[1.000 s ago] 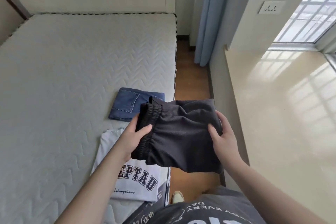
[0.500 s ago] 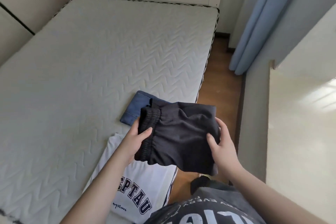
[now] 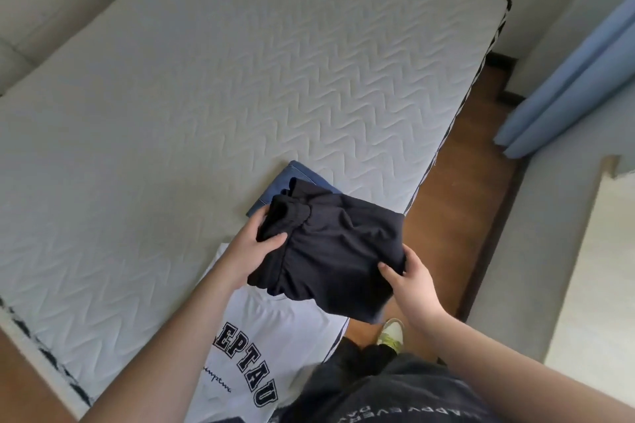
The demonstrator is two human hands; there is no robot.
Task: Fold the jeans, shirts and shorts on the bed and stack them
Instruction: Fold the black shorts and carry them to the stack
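Head view: folded black shorts (image 3: 330,251) held in air above near right corner of bed (image 3: 206,96). Left hand (image 3: 247,251) grips waistband end, thumb on top, fingers under. Right hand (image 3: 410,280) pinches opposite edge likewise. Folded blue jeans (image 3: 292,182) on mattress, partly hidden behind shorts. White lettered shirt (image 3: 261,347) flat at bed edge below shorts.

Both hands hold folded black shorts (image 3: 330,251) in the air above the mattress (image 3: 206,106) edge — left hand (image 3: 249,251) gripping the waistband end at 9 o'clock, right hand (image 3: 409,276) at 4. Folded jeans (image 3: 280,187) lie partly hidden beneath at 11; white lettered shirt (image 3: 268,347) flat at 7.
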